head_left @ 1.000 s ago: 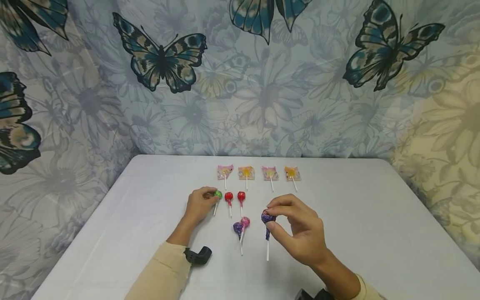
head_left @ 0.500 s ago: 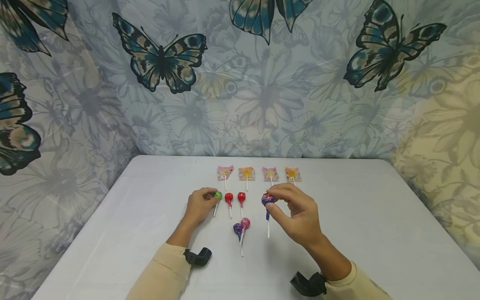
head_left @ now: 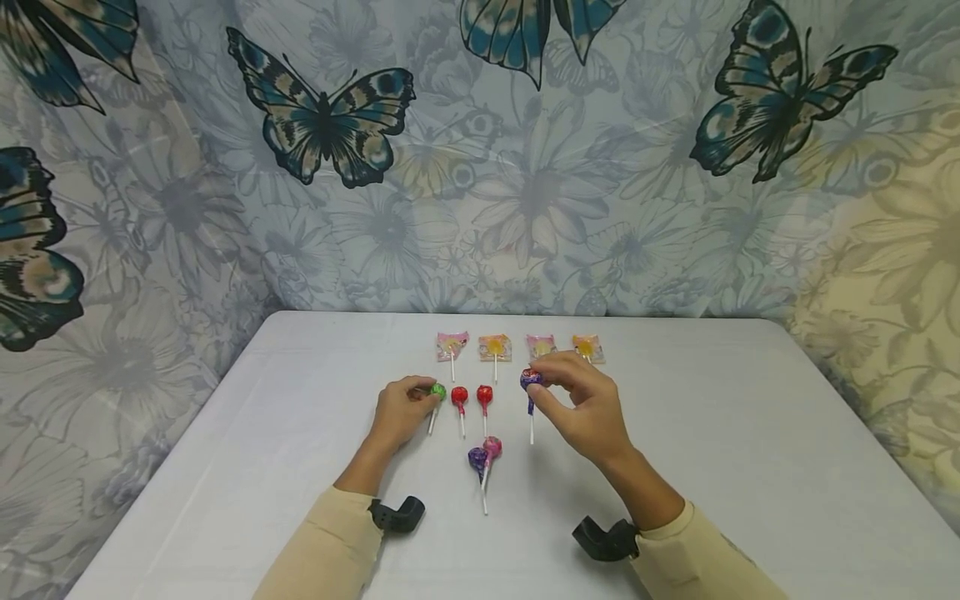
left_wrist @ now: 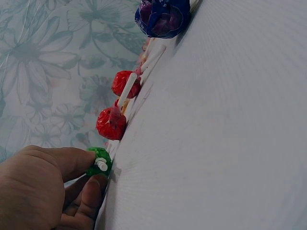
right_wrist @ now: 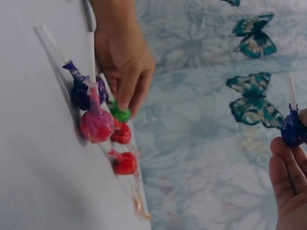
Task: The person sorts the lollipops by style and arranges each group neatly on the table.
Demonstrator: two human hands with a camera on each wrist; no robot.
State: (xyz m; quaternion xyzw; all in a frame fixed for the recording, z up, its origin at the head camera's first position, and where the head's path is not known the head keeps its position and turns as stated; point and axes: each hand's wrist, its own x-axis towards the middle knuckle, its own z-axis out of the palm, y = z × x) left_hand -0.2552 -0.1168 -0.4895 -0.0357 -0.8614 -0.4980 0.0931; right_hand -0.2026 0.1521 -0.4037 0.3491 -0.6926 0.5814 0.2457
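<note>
My left hand [head_left: 400,411] pinches the head of a green-wrapped lollipop [head_left: 438,391], its stick slanting toward me. Two red lollipops [head_left: 459,395] lie in a row just right of it. My right hand [head_left: 585,404] holds a purple-blue lollipop [head_left: 530,379] by the head between thumb and fingers, stick pointing down, to the right of the red pair. In the right wrist view this lollipop [right_wrist: 293,128] shows at the right edge. Nearer to me, a pink lollipop [head_left: 492,447] lies crossed over a second purple lollipop [head_left: 477,460].
Several flat lollipops in clear wrappers, such as an orange one [head_left: 495,347], line the back of the white table [head_left: 712,433]. My right hand partly covers the two rightmost. Behind the table hangs a butterfly-patterned cloth [head_left: 525,208].
My right hand has carried the purple-blue lollipop away from me, toward the back of the table, level with the red ones. My left hand stays on the green lollipop.
</note>
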